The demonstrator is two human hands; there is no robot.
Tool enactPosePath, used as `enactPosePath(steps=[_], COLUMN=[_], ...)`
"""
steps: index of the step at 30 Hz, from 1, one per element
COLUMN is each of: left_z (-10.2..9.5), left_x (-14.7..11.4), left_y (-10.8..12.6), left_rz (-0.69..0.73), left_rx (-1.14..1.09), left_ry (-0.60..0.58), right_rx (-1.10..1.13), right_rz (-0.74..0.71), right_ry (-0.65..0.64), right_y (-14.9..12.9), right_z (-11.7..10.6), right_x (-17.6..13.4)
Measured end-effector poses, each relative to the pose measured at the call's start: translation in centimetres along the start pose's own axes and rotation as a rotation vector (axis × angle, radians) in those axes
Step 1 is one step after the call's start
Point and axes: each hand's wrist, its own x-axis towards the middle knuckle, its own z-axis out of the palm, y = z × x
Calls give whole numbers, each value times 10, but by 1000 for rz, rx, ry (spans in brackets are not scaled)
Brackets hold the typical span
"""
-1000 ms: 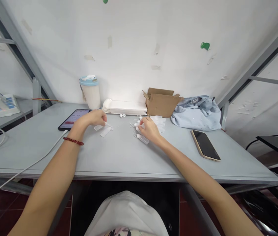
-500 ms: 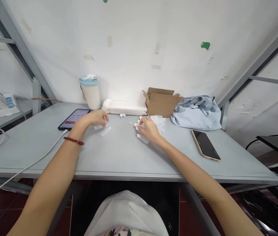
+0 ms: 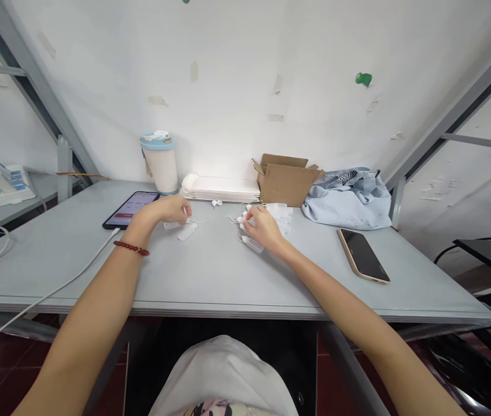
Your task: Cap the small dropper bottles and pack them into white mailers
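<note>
Looking through the head view, noon being the wall (image 3: 228,86) straight ahead, I noted this over a grey desk (image 3: 210,277). Left hand (image 3: 167,210) was at 11 o'clock, wrist bent, red bracelet (image 3: 131,248) behind it. Its fingers curled downward; could not tell whether they pinched anything. One clear tube (image 3: 171,226) lay partly under it; a second tube (image 3: 188,232) lay just off its 5 o'clock.

Right hand (image 3: 269,231) stood just past 12, thumb and forefinger curled close together at a tube pile (image 3: 283,216). Contact was too small to read; could not tell whether they pinched. The pile spread toward that hand's 1 o'clock, with a near tube (image 3: 254,245) at its 7.

Farther out: white stack (image 3: 221,188) at 12; open cardboard box (image 3: 284,184) short of 1; pale blue cloth (image 3: 346,205) past it; lidded cup (image 3: 161,167) at 11; lit phone (image 3: 124,215) past 10; dark phone (image 3: 364,257) at 2.
</note>
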Motion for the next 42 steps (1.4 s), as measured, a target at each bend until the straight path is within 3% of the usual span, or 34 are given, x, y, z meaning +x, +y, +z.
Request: enactPosePath(steps=[8, 19, 26, 31, 36, 39, 42], left_z=[2, 3, 5, 8, 13, 20, 30], left_x=[3, 2, 5, 5, -3, -10, -13], left_y=[1, 1, 0, 7, 33, 55, 72], left_rz=[6, 39, 100, 214, 443, 530, 592], left_rx=[30, -30, -99, -156, -526, -849, -1080], left_ry=[-34, 42, 137, 320, 429, 346, 289], right_rx=[9, 15, 11, 27, 153, 312, 514], right_rz=[-10, -24, -14, -49, -211, -284, -230], right_ry=[11, 29, 17, 80, 209, 180, 96], right_y=[1, 3, 2, 4, 3, -3, -11], right_z=[1, 4, 2, 6, 8, 6, 3], right_x=[0, 1, 0, 0, 0, -1, -3])
